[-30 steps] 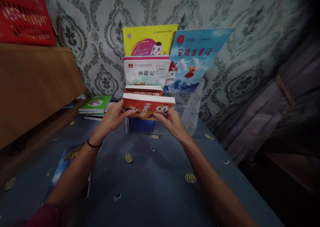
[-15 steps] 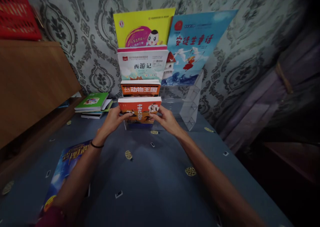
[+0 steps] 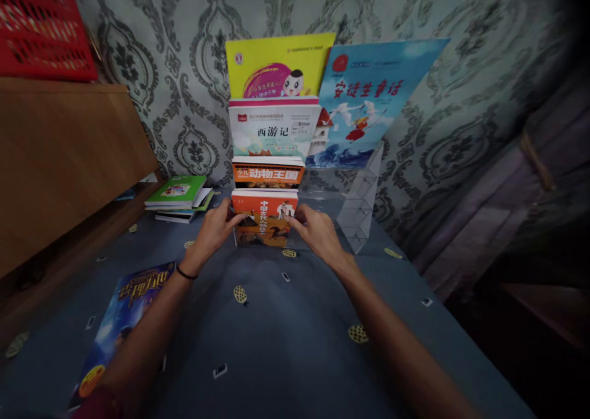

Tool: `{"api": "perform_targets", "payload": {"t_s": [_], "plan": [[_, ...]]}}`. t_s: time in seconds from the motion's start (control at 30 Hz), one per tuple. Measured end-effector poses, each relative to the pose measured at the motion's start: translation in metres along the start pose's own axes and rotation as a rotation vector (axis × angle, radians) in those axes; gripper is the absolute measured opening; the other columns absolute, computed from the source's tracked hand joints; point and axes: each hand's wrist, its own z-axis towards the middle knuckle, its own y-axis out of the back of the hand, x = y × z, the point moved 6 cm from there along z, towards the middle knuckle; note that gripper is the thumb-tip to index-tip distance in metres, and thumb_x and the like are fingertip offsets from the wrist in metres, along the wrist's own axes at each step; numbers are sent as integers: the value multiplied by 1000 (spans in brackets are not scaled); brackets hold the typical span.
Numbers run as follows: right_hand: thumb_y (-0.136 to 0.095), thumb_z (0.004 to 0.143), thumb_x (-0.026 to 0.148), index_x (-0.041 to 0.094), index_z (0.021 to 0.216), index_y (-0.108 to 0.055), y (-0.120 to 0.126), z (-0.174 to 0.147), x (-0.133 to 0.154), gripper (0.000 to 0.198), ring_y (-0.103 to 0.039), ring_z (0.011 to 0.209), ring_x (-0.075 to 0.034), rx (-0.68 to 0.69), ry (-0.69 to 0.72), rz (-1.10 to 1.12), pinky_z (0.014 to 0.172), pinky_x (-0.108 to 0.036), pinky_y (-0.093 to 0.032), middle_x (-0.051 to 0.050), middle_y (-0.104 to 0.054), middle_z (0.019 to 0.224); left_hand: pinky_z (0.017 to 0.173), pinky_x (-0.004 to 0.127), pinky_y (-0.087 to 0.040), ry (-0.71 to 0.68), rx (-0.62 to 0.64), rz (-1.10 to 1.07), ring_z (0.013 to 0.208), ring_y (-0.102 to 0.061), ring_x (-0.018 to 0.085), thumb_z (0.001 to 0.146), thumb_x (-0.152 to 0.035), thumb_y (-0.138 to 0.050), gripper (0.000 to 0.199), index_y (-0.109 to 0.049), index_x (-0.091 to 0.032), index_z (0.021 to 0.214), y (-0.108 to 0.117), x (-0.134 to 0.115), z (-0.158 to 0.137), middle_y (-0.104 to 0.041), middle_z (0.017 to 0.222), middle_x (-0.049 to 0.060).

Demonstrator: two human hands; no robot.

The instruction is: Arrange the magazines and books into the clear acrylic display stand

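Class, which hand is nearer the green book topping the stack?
Left. The left hand is just right of the green book; the right hand is farther right, at the right edge of the front orange book.

Orange-red book (image 3: 263, 219): closed, cover facing the wearer, white title characters running vertically, dark horse at lower right, pale figure at upper right. White page edges show along its top. Stands upright, title reading right way up, held at both side edges. Position: lowest, frontmost tier of the clear stepped rack (image 3: 362, 213), at its left end.
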Motion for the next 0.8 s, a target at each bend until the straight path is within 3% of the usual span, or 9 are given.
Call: {"api": "perform_targets", "payload": {"t_s": [0.17,0.47,0.8], "plan": [[-55,97,46,20,107,-63,-6,-2,0,30,-70,78,-26,9,-33,8,65,-31,-42,-11,-76,93,65,29,-46,24,15,64,76,-68,22,96,-43,-59,26,-54,-20,109,-5,-1,-5,-68,79,2],[-51,96,38,20,102,-64,-10,1,3,23,-70,76,-25,48,33,63,64,-31,-42,-11,-76,91,81,36,-52,5,32,35,102,-70,29,100,-39,-52,27,-54,-18,117,-12,-2,-4,-73,107,13],[-51,97,33,21,98,-60,-12,1,3,16,-69,74,-24,38,25,25,61,-29,-39,-9,-76,88,84,36,-53,23,28,-18,105,-70,28,99,-40,-55,26,-53,-21,117,-13,-2,-3,-73,110,12]]}}
